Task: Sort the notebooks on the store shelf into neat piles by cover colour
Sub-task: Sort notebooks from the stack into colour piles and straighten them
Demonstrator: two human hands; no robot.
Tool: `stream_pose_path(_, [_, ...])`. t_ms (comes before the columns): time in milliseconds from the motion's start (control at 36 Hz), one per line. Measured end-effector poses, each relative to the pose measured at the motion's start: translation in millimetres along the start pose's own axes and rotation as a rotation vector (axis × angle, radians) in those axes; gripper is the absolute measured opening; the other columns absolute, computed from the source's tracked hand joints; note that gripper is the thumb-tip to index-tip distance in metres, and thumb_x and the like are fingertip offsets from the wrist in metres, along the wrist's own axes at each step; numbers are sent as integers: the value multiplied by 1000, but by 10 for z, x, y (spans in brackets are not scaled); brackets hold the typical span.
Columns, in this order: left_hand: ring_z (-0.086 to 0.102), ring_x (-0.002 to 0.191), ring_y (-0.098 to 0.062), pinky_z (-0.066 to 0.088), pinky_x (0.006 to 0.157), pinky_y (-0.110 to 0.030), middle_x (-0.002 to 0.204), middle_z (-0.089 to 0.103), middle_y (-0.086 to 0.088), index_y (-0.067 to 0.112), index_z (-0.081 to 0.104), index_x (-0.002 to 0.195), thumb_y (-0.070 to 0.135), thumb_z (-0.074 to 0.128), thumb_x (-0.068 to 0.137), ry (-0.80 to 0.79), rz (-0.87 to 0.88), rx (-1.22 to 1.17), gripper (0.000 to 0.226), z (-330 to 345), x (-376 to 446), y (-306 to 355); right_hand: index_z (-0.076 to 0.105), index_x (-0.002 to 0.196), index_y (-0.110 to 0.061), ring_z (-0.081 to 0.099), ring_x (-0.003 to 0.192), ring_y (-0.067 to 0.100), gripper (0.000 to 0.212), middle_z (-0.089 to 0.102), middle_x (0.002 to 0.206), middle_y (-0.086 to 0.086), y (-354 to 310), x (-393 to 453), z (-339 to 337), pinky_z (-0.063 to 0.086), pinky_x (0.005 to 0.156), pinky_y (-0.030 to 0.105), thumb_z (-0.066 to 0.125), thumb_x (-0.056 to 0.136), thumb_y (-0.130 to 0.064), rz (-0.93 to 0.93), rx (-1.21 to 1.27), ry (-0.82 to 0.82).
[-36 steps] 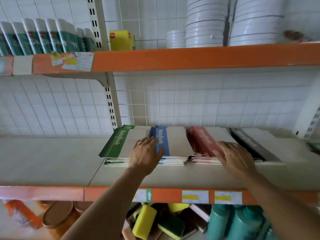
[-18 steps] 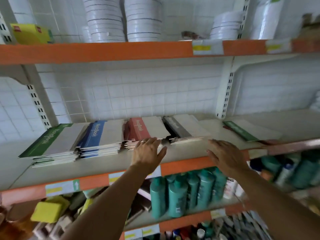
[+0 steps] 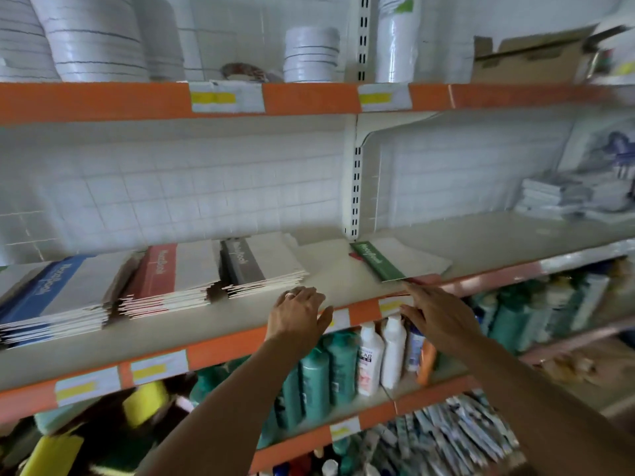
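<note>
**Both hands at the shelf edge, notebooks sorted in piles**

Fingers (image 3: 410, 292) of the right hand (image 3: 438, 317) are stretched out almost straight, and their tips reach the near edge of a green notebook (image 3: 378, 261); they hold nothing, and I cannot tell if they touch it. Left hand (image 3: 297, 314) lies palm down at the front edge of the shelf (image 3: 206, 328), fingers loosely spread and a little bent, also holding nothing. It has a ring on one finger.

The green notebook lies alone on the shelf at about 1 o'clock from the right hand, and something red shows under its edge. Three piles stand side by side further left, at 10 to 11 o'clock from the left hand: a grey pile (image 3: 261, 266) nearest, then a red pile (image 3: 171, 280), then a blue pile (image 3: 58, 297) at the far left. The piles touch or nearly touch each other, and the green notebook is well apart from them.

Below the shelf, at 6 o'clock from the hands, stand teal bottles (image 3: 326, 376) and white bottles (image 3: 381, 352). On the upper shelf, at 12 o'clock, are stacks of white plates (image 3: 311, 55). More white stacks of paper goods (image 3: 567, 199), blurred, lie at 3 o'clock on the same level.
</note>
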State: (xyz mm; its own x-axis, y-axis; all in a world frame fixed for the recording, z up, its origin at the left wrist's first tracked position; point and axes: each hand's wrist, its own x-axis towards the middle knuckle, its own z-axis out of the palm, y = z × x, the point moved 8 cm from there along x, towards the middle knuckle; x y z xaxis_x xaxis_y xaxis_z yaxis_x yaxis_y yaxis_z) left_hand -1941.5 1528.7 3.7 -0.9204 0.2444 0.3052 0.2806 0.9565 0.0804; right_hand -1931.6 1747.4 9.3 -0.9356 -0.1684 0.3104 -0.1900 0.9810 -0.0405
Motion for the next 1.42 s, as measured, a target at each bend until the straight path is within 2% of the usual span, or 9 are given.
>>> stream_pose_path(472, [31,138,-14,22,111,-29,148,40,6,29,47,136,42,30,101,-35,52,-46,42,506,1224,494,23,150,-23,37,133,17,62,39,148,-2,696,879,313,34,104,31,45,97,-47,82,57,-163])
stream_pose_path(750, [31,138,-15,22,112,-30,149,40,5,28,48,136,42,31,101,-46,-18,-21,41,672,1444,494,-1,153,-27,8,147,22,92,3,161,2,832,1332,857,12,117,39,50,86,-65,-7,44,-411])
stream_pose_path(833, [31,138,-14,23,111,-29,149,40,6,28,48,137,42,31,101,-31,-48,-15,41,695,1463,516,0,153,-26,18,144,23,100,10,160,3,882,1448,959,22,116,43,50,80,-73,-22,53,-447])
stream_pose_path(917, [34,136,-15,25,109,-28,146,43,5,26,51,135,39,35,101,-7,-66,-28,40,712,1466,562,22,148,-23,44,126,23,92,41,145,4,886,1562,917,41,99,40,47,79,-77,-87,-2,-374])
stream_pose_path(1028, [62,96,-25,48,74,-33,101,66,-3,17,69,99,32,42,91,176,-80,-90,31,598,1452,709,53,108,-21,61,92,22,56,65,105,4,799,1633,745,48,76,33,26,93,-67,-247,-107,-201])
stream_pose_path(1083, [60,71,-25,45,52,-29,80,60,-3,16,64,80,30,42,82,290,-66,-72,26,511,1445,840,54,117,-21,63,93,25,40,66,105,6,788,1650,674,44,72,32,27,101,-45,-289,-110,-150])
stream_pose_path(1222, [59,59,-27,42,44,-28,76,58,-3,15,61,76,30,41,85,249,35,-142,26,587,1557,1360,35,139,-24,63,100,25,43,62,121,3,989,1668,477,42,69,30,39,97,-16,-294,-134,-55])
stream_pose_path(1306, [61,94,-27,48,72,-32,104,63,-4,16,66,104,33,47,92,75,49,-145,28,720,1689,1672,23,147,-25,60,108,23,53,54,133,1,1165,1688,374,45,75,30,38,98,-16,-249,-137,-28])
stream_pose_path(1417, [36,133,-22,29,107,-35,143,45,-1,23,46,138,46,49,94,-182,-80,-124,50,1011,1809,1761,16,150,-24,55,116,22,63,48,140,1,1366,1662,386,47,85,32,39,95,-5,-232,-180,-34])
